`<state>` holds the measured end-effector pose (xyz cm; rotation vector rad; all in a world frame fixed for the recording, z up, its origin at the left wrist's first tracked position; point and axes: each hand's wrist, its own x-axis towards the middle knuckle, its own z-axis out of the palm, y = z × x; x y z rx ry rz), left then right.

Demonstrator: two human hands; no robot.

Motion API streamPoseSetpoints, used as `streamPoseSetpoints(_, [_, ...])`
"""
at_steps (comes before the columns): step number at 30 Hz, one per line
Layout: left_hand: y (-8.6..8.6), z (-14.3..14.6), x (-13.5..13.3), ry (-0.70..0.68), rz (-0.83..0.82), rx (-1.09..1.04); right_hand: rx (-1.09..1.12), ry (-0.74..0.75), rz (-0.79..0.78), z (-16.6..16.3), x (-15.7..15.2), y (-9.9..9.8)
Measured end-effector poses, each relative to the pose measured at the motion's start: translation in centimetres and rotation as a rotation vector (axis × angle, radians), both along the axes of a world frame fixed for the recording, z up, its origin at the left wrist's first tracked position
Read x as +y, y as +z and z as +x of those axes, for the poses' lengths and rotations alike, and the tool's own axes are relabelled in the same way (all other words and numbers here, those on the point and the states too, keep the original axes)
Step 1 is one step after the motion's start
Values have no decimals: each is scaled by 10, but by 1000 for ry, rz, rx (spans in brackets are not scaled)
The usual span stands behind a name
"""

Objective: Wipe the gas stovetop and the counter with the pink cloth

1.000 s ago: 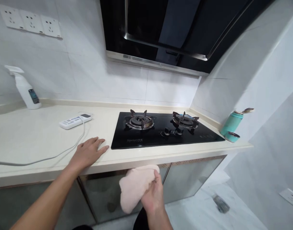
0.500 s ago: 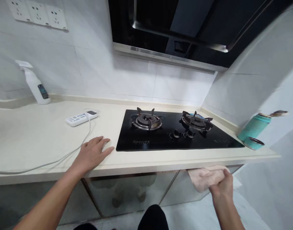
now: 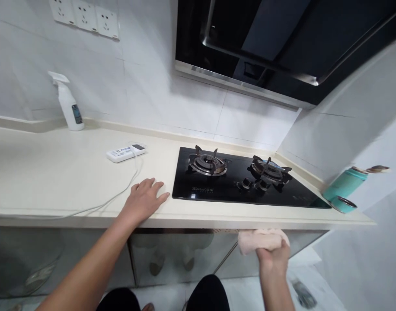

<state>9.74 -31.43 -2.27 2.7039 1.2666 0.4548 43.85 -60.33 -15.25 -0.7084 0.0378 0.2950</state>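
My left hand (image 3: 143, 201) lies flat on the cream countertop (image 3: 84, 172), fingers spread, just left of the black gas stove (image 3: 217, 190). Below the counter's front edge, my right hand (image 3: 274, 259) grips a pale pink cloth (image 3: 261, 239), which is bunched against the top of the cabinet doors (image 3: 198, 259). Part of that cloth is covered by my fingers. Left of the stove, a white power strip (image 3: 126, 153) with a cable rests on the counter.
A white spray bottle (image 3: 71, 108) stands at the back left by the wall. At the right end are a teal canister (image 3: 345, 183) and a small teal tin (image 3: 343, 204). The black range hood (image 3: 243, 52) juts out above the stove. Wall sockets (image 3: 84, 15) sit at upper left.
My right hand has moved left along the underside of the counter edge with the cloth, now more bunched. My left hand stays on the counter. The view has turned slightly left.
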Motion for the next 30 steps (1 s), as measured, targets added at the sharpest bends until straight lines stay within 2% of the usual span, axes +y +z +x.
streamPoseSetpoints(5, [0, -1, -5, -12, 19, -34, -51, 153, 25, -128, 67, -7])
streamPoseSetpoints(9, [0, -1, -8, -26, 41, -47, 249, 468, 77, -231, 105, 14])
streamPoseSetpoints(13, [0, -1, -9, -33, 49, -53, 438, 721, 122, -303, 127, 41])
streamPoseSetpoints(16, [0, -1, -8, -32, 39, -55, 490, 935, 148, -340, 144, 51])
streamPoseSetpoints(19, [0, -1, -6, -20, 24, -55, 530, 1055, 169, -358, 161, 51])
streamPoseSetpoints(22, [1, -1, -5, -7, 11, -55, 556, 1017, 188, -353, 167, 50])
streamPoseSetpoints(26, [3, -2, -5, 5, -1, -50, 500, 978, 190, -320, 154, 45])
streamPoseSetpoints(30, [3, -2, -3, 13, -4, -36, 438, 838, 172, -264, 121, 28])
